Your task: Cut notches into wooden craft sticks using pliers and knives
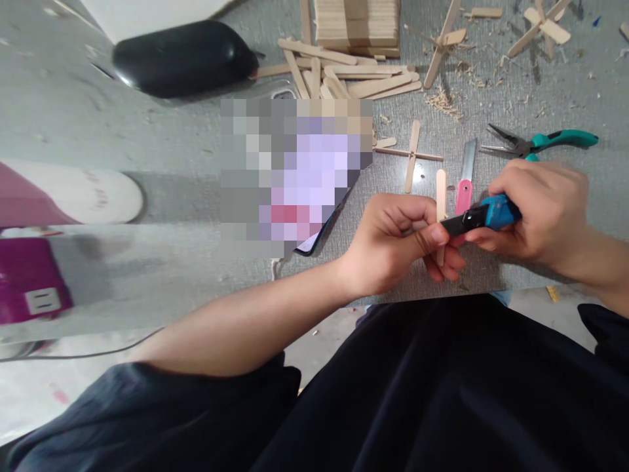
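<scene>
My left hand (398, 239) is closed around a pale wooden craft stick (441, 193) that stands upright between thumb and fingers. My right hand (538, 213) grips a blue and black utility knife (484, 216), whose black front end touches the stick just above my left thumb. Both hands hover over the near edge of the grey table (162, 141). A pink-handled knife (464, 180) with its blade out lies right behind the stick.
Teal-handled pliers (545, 141) lie at the right. A wooden cross (413, 156) sits behind my hands, loose sticks (344, 75) and a bundled stack (356, 26) farther back. A black case (184, 59) and a phone (314, 239) lie left; shavings are scattered about.
</scene>
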Motion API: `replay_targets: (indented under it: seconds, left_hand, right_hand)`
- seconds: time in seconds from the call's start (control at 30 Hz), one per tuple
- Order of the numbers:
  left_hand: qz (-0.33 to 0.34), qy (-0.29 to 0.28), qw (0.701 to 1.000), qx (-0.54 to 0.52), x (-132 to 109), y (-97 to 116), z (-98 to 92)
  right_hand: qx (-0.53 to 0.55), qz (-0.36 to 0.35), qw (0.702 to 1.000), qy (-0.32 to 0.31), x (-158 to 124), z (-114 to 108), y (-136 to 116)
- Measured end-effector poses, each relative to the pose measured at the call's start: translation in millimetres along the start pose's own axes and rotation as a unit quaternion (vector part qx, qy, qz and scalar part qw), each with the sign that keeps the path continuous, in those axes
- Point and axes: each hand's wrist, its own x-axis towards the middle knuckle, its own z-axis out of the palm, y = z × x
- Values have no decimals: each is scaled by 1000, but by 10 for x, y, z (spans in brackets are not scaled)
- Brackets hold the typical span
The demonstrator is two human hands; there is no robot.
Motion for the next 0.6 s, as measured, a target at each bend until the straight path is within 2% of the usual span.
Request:
replay_targets:
  seconds: [0.07, 0.13, 0.27, 0.37, 0.47, 0.6]
  left_hand:
    - [-8, -2, 1000, -6, 3, 1, 11]
    - [-12, -2, 1000, -12, 4, 3, 20]
    - [-9, 7, 1000, -18, 11, 6, 20]
    - [-8, 9, 1000, -10, 19, 10, 9]
    - [-5, 11, 1000, 6, 22, 18, 3]
    - [-6, 15, 1000, 13, 24, 27, 8]
  right_hand:
    - [1, -19, 998, 57, -11, 23, 20]
    - [9, -25, 997, 69, -15, 31, 36]
    - [37, 18, 999, -5, 1, 3, 44]
    - [60, 23, 996, -63, 16, -30, 43]
    - [81, 9, 994, -79, 24, -38, 45]
    - [74, 8, 996, -54, 21, -4, 52]
